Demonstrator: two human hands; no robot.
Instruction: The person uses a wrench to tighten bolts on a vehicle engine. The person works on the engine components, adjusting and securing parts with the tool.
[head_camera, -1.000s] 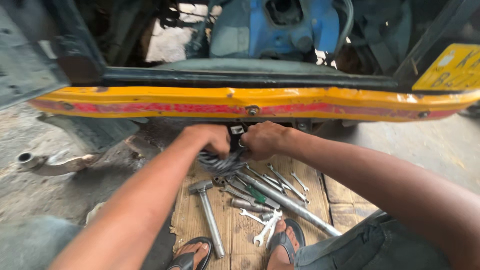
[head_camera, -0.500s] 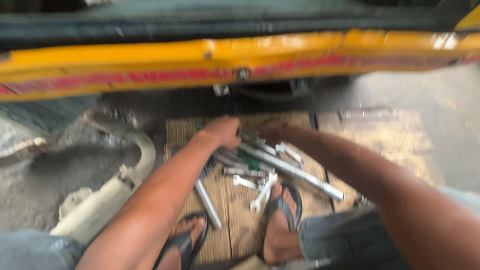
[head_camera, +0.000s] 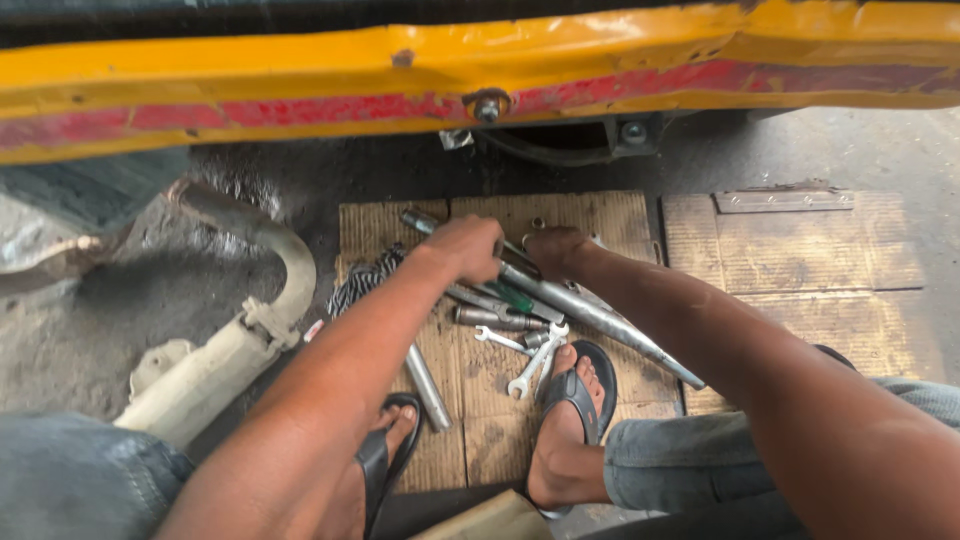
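Observation:
My left hand (head_camera: 465, 245) and my right hand (head_camera: 555, 250) are both down on a pile of tools on a wooden board (head_camera: 590, 215). The left hand's fingers curl over the upper end of a long metal bar (head_camera: 610, 325). The right hand is bunched close beside it on the same bar. What either hand grips is hidden under the fingers. Below them lie a green-handled screwdriver (head_camera: 517, 297), a socket piece (head_camera: 490, 318) and several small wrenches (head_camera: 530, 362). A striped coil (head_camera: 358, 282) lies left of my left forearm.
A yellow and red vehicle body edge (head_camera: 300, 80) with a bolt (head_camera: 487, 105) runs across the top. A pale exhaust pipe (head_camera: 235, 345) lies at the left. A second board (head_camera: 790, 255) is at the right. My sandalled feet (head_camera: 570, 400) rest on the board beside a hammer handle (head_camera: 427, 385).
Both hands have come down from under the vehicle's edge onto the tool pile. The view has tilted down and moved closer to the board.

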